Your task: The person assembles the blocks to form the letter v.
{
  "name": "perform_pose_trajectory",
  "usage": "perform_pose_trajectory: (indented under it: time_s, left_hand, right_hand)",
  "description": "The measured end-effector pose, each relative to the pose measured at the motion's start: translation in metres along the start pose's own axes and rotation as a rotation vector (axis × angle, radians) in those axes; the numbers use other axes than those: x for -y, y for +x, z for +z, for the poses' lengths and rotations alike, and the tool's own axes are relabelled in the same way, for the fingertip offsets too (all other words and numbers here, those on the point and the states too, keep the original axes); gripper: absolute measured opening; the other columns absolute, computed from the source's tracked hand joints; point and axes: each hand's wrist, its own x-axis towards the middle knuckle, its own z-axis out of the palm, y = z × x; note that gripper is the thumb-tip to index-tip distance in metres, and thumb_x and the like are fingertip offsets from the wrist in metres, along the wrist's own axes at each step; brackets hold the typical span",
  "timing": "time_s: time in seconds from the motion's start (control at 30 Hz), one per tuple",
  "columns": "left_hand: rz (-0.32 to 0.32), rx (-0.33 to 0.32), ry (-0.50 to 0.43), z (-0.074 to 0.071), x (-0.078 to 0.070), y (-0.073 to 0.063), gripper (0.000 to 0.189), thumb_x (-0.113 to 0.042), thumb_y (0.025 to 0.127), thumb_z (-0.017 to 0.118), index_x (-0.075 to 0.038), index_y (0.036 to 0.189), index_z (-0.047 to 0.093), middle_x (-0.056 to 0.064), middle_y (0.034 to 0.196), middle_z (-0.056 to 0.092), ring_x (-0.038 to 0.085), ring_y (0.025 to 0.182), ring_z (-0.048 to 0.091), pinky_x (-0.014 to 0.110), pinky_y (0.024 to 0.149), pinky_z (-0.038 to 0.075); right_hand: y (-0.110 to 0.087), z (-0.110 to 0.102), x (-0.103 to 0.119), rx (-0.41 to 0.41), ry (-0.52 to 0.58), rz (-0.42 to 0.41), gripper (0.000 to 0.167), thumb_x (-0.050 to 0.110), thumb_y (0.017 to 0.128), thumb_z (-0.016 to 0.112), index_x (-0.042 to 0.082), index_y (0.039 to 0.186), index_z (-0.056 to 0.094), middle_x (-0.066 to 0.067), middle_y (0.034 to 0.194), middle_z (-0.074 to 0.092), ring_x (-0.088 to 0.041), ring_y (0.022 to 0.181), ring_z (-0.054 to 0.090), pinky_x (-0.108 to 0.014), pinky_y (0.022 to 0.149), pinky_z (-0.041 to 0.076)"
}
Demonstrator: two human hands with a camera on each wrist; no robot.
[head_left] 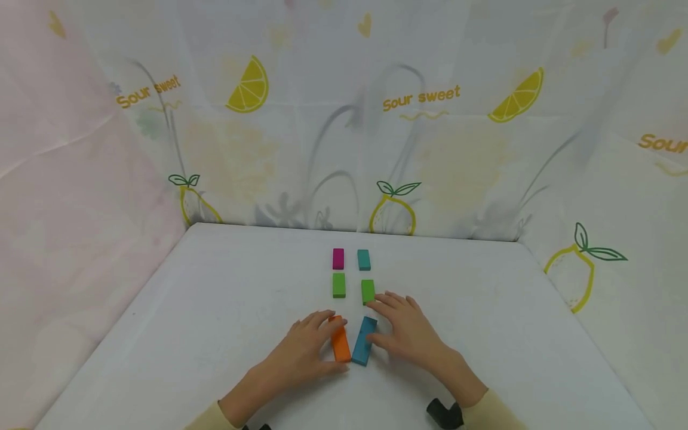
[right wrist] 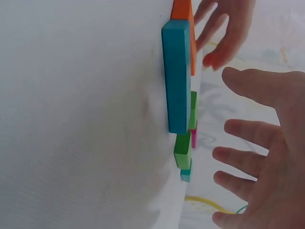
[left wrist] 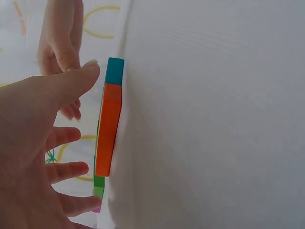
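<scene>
Nearest on the bench [head_left: 215, 322], an orange block [head_left: 341, 343] and blue block [head_left: 363, 346] slant, near ends close. Left hand [head_left: 302, 352] and right hand [head_left: 412, 334] flank them, each grip wide, empty. Judged step: lining up; next calls for gentle closing. Green blocks [head_left: 338, 285] lie beyond.

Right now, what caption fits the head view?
Open left grip by the orange block, open right grip by the blue block, four shorter blocks beyond.

left hand [head_left: 301, 352] | right hand [head_left: 409, 331] | fingers parted | thumbs pointing inward
</scene>
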Motion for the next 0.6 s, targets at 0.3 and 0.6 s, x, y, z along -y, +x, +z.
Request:
perform_pose_trajectory:
  time_s: [0.3, 0.6]
  left_hand:
    - [-0.047, 0.020, 0.043, 0.001, -0.012, -0.006, 0.083, -0.067, 0.077, 0.072, -0.035, 0.149, 0.043, 0.007, 0.149, 0.046, 0.035, 0.135, 0.044, 0.071, 0.105, 0.037]
    - [-0.047, 0.047, 0.074, 0.005, -0.025, -0.014, 0.083, -0.068, 0.077, 0.071, -0.037, 0.149, 0.043, 0.010, 0.149, 0.045, 0.041, 0.135, 0.044, 0.074, 0.101, 0.037]
  right_hand:
    - [0.006, 0.001, -0.007, -0.014, -0.032, 0.014, 0.057, 0.041, 0.084, 0.077, 0.021, 0.135, 0.061, -0.005, 0.144, 0.057, -0.032, 0.140, 0.044, -0.067, 0.114, 0.029]
    - [0.012, 0.002, -0.015, -0.039, -0.043, 0.013, 0.055, 0.039, 0.085, 0.076, 0.018, 0.134, 0.062, -0.008, 0.143, 0.057, -0.032, 0.140, 0.045, -0.065, 0.114, 0.030]
